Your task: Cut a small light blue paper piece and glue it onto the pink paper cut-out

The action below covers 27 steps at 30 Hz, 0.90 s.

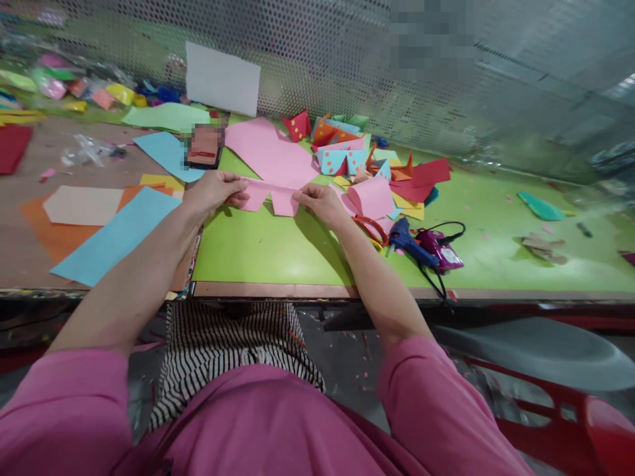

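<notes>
A folded pink paper cutout [284, 201] with a notch in its lower edge is stretched between my two hands, just above the green tabletop. My left hand [218, 190] pinches its left end. At the right end, my right hand [320, 200] grips it between thumb and fingers. Behind the cutout lies a larger sheet of pink paper [272, 151]. Close to my right hand are a curled pink paper piece [372, 197] and orange-handled scissors [372, 229], partly covered by paper.
Right of the scissors lies a blue glue gun [411, 243] beside a purple device [442, 251] with a black cable. Folded dotted paper pieces [342, 158] pile up behind. At left are a blue paper strip [119, 235] and a phone [204, 145]. A red chair [546, 410] stands below right.
</notes>
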{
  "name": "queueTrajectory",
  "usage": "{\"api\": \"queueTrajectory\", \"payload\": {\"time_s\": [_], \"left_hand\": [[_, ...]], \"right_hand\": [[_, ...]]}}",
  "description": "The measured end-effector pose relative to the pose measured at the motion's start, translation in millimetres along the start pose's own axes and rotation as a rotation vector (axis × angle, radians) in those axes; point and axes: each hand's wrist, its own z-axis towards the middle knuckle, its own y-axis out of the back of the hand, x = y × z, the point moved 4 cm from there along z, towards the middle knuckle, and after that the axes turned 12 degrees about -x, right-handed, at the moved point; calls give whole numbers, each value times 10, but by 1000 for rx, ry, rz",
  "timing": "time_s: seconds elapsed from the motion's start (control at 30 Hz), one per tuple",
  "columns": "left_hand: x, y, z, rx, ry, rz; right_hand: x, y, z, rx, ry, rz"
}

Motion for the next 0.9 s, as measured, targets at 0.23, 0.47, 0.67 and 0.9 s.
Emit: {"api": "queueTrajectory", "payload": {"time_s": [0.23,0.47,0.67,0.9], "left_hand": [[-21,1,-30,36,52,-70],[-2,17,10,-15,19,-1],[51,41,82,-65,1,79],[94,28,84,-95,-3,107]], "right_hand": [[-31,0,19,-16,-12,-5],[-31,2,14,-13,1,-1],[-43,-21,16,10,-12,13],[-7,-30,-4,-17,-2,-38]]}}
